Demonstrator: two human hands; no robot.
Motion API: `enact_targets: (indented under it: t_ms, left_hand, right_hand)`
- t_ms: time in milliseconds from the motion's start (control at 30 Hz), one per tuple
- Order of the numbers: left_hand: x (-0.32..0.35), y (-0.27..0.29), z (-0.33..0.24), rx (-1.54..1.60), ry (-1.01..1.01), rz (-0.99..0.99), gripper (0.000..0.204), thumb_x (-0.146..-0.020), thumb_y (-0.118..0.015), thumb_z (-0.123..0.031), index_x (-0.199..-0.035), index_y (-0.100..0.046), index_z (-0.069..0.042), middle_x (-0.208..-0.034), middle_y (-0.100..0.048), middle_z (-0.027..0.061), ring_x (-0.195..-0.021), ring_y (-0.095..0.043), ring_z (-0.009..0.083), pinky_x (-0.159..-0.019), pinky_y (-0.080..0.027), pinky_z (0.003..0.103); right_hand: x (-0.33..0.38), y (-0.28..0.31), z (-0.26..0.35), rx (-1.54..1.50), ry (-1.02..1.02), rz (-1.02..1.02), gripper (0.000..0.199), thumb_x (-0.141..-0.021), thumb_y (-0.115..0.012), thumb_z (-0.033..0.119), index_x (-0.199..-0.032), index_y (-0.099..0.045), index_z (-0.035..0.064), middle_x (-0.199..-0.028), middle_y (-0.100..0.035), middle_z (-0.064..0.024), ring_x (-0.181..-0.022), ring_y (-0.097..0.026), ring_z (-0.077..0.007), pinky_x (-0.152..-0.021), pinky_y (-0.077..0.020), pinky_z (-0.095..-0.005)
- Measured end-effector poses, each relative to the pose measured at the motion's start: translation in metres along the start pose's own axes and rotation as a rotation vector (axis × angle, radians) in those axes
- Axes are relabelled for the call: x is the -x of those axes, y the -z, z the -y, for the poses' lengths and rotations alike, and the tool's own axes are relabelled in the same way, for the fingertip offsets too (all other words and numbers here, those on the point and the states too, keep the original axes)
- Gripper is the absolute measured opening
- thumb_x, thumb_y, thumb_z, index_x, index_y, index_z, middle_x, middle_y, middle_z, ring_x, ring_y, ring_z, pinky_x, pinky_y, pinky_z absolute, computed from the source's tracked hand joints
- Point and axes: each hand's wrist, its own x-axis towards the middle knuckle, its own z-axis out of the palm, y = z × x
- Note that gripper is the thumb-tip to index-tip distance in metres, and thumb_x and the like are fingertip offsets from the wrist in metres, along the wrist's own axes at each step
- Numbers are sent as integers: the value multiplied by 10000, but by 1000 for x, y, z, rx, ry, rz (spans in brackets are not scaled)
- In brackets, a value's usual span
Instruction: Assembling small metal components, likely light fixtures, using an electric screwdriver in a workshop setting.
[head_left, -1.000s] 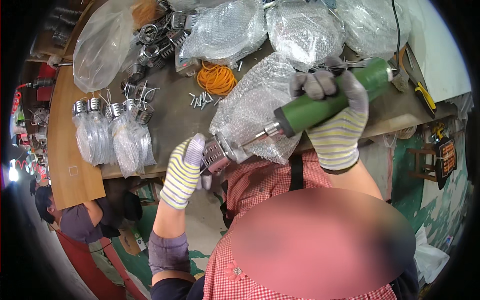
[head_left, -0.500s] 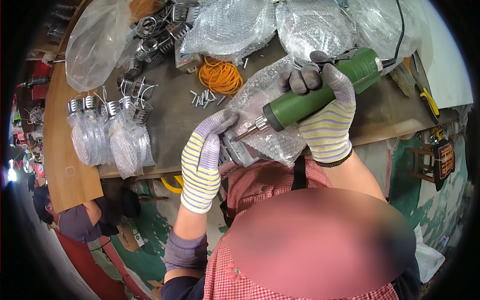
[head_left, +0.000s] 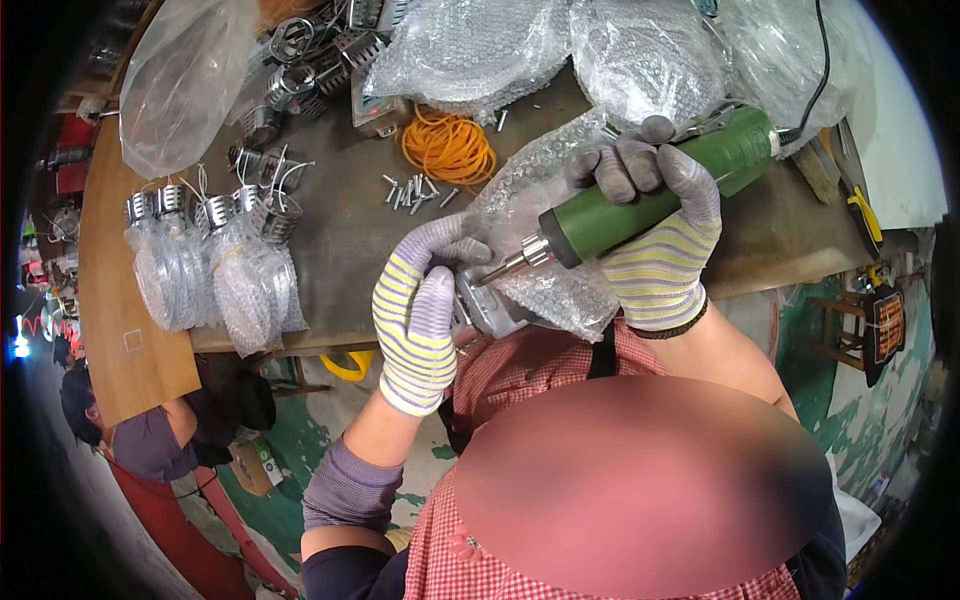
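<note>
My right hand [head_left: 655,235], in a striped glove with dark fingertips, is closed around a green power screwdriver [head_left: 620,215]. Its bit slants down to the left, toward a grey metal part [head_left: 490,308] at the table's front edge. Beside the bit tip is my left hand [head_left: 420,310], gloved alike, its thumb apart from the bent fingers. Those fingers are at the metal part's left end; whether they touch it is hard to tell. Bubble wrap [head_left: 540,190] lies under and behind the screwdriver, next to the metal part.
Loose screws [head_left: 412,192] and orange rubber bands [head_left: 447,146] lie on the table [head_left: 350,240]. Bubble-wrapped metal pieces [head_left: 245,270] stand at left. Large bubble-wrap packages [head_left: 470,55] line the back. A brush [head_left: 815,170] and yellow-handled tool [head_left: 862,215] lie right. Another person [head_left: 150,435] is lower left.
My left thumb and fingers have spread apart near the bit tip. The screwdriver and both hands have shifted slightly right in view.
</note>
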Motion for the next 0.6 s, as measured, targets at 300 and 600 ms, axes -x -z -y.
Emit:
enact_targets:
  t_ms: [300, 600]
  left_hand:
    - [3, -5, 1, -42, 10, -86, 364, -933, -454, -202, -1148, -610, 48, -955, -696, 130, -911, -654, 193, -872, -503, 315]
    - [8, -5, 7, -3, 55, -164, 375, -911, -460, -207, -1154, -602, 41, -938, -699, 144, -767, -642, 153, -688, -530, 257]
  right_hand:
    - [3, -6, 9, 99, 20, -57, 286, -902, -608, 173, -1157, -542, 60, -745, -419, 6, -683, -443, -160, -986, -426, -404]
    - [20, -12, 16, 93, 13, -126, 215, -864, -637, 231, -804, -477, 100, -695, -400, 1, -688, -427, -160, -974, -369, -372]
